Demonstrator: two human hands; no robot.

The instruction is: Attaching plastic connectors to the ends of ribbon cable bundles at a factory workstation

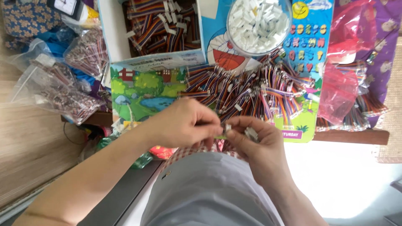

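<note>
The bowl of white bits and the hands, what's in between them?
In the head view, a heap of rainbow-coloured wires lies on the picture board between the clear bowl and both hands.

There is one view only, from a camera worn on the person's head, tilted steeply down over their own lap. It sits close: the left hand (184,123) and right hand (251,136) meet near the middle of the picture, with both forearms running in from the bottom edge. Beyond the hands it faces a low colourful table (144,94) (the far side lies toward the top edge), and a heap of striped wire bundles (251,94) fills the upper middle.
</note>
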